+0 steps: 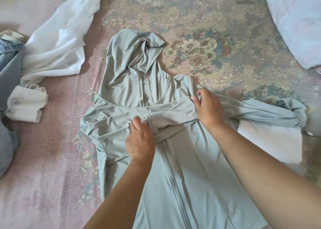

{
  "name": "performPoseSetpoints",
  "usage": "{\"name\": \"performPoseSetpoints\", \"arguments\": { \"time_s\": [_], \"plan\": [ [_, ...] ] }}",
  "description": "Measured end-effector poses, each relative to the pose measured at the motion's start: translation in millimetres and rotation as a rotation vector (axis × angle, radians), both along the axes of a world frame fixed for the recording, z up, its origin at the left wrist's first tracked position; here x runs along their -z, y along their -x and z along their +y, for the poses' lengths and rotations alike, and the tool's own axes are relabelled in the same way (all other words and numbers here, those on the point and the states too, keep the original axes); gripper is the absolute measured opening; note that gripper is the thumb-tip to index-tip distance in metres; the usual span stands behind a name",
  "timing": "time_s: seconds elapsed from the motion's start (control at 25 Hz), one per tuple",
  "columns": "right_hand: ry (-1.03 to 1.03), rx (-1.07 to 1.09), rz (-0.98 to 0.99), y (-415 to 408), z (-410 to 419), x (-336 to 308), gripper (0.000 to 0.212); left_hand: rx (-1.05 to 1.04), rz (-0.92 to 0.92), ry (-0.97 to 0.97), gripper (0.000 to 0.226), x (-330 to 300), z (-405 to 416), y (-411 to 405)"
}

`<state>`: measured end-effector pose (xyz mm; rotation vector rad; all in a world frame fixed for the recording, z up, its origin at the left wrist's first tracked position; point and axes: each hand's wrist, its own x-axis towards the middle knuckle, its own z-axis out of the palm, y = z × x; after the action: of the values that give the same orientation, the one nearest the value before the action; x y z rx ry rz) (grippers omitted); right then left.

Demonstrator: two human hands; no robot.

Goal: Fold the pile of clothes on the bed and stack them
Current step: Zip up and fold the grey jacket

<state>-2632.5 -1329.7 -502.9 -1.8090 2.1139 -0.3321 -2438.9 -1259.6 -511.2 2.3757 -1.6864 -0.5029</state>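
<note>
A pale grey-green zip hoodie (pixel 187 159) lies front-up on the bed, its hood (pixel 132 64) spread toward the far side. One sleeve lies folded across the chest; the other sleeve (pixel 271 110) trails off to the right. My left hand (pixel 140 140) rests on the folded sleeve's cuff at the chest centre, fingers curled down into the fabric. My right hand (pixel 208 109) pinches the fabric at the right shoulder between thumb and fingers.
A crumpled white shirt (pixel 57 43) lies at the far left, with blue denim (pixel 8 76) beside it at the left edge. A white folded item (pixel 271 142) sits under the right sleeve. A pale pillow (pixel 295 20) is at the top right. The floral sheet (pixel 199 20) covers the bed.
</note>
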Motion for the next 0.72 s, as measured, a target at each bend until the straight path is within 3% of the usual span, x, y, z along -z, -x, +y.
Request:
{"name": "performPoseSetpoints", "arguments": {
  "time_s": [0.12, 0.24, 0.36, 0.44, 0.52, 0.64, 0.72],
  "plan": [
    [0.128, 0.027, 0.191, 65, 23, -22, 0.024, 0.501, -0.118, 0.244, 0.048, -1, 1, 24],
    [-0.018, 0.254, 0.385, 170, 37, -49, 0.033, 0.796, -0.131, -0.138, 0.063, 11, -1, 46],
    [-0.384, 0.500, 0.323, 254, 33, -59, 0.044, 0.822, -0.216, -0.290, 0.070, 32, 5, 40],
    [-0.479, 0.637, 0.037, 271, 29, -49, 0.046, 0.831, -0.197, -0.253, 0.088, 29, 8, 35],
    [-0.470, 0.732, -0.194, 270, 32, -37, 0.042, 0.859, -0.176, -0.178, 0.092, 17, 8, 39],
    [-0.435, 0.738, -0.203, 263, 32, -18, 0.026, 0.833, -0.163, -0.115, 0.085, -5, 4, 46],
    [-0.399, 0.766, -0.181, 263, 27, -17, 0.017, 0.786, -0.127, -0.127, 0.095, -19, 0, 54]
  ]
}}
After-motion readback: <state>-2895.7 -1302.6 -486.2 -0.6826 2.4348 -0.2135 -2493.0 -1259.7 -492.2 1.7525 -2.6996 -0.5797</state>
